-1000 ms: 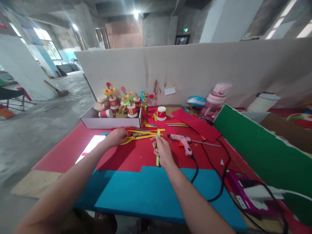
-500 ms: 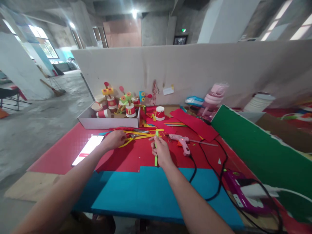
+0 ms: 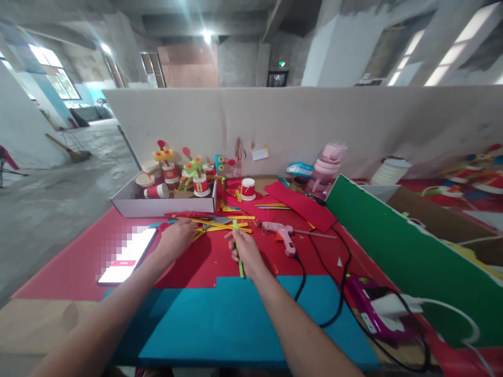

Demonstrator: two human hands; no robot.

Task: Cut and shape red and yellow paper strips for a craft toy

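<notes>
My right hand point(image 3: 245, 251) is closed on a light green paper strip point(image 3: 241, 268), which points up and down between thumb and fingers. To its left, my left hand point(image 3: 178, 235) has its fingertips on yellow paper strips point(image 3: 214, 223) lying over scissors, whose blades partly show. Whether those fingers pinch a strip is too small to tell for certain, but they are pressed together at its end. A pink glue gun point(image 3: 281, 230) with a glue stick lies right of my right hand. Behind stands an upside-down red and white paper cup point(image 3: 248, 189).
A white box point(image 3: 165, 207) of decorated cups stands at the back left. A lit phone point(image 3: 129, 256) lies at left. At right are a green board point(image 3: 393, 251), a purple power unit point(image 3: 377, 309) and black cables. A white partition point(image 3: 275, 125) rises behind.
The view has shifted, so the table items appear further left and slightly lower. My left hand still reaches the yellow strips, and my right hand keeps the green strip.
</notes>
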